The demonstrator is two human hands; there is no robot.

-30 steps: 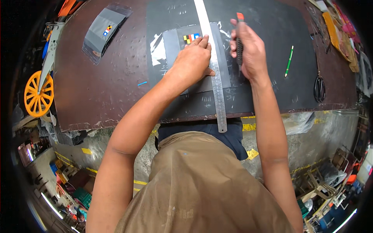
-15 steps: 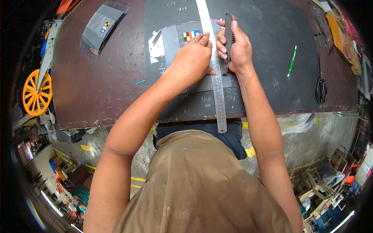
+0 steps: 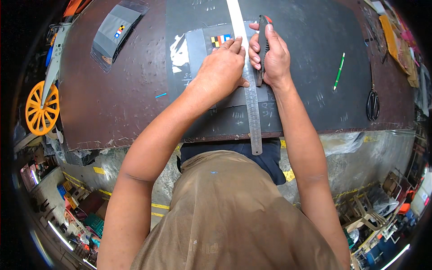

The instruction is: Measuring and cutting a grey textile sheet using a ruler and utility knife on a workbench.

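The left hand (image 3: 222,67) presses flat, fingers spread, on a grey sheet (image 3: 198,47) beside the long steel ruler (image 3: 249,96); the right hand (image 3: 272,56) grips a dark utility knife (image 3: 262,42) just right of the ruler; a green pen (image 3: 339,77) and scissors (image 3: 372,103) lie far right.

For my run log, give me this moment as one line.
left hand: pressing steel ruler flat | right hand: gripping utility knife at ruler's right edge | under both: grey sheet on dark cutting mat
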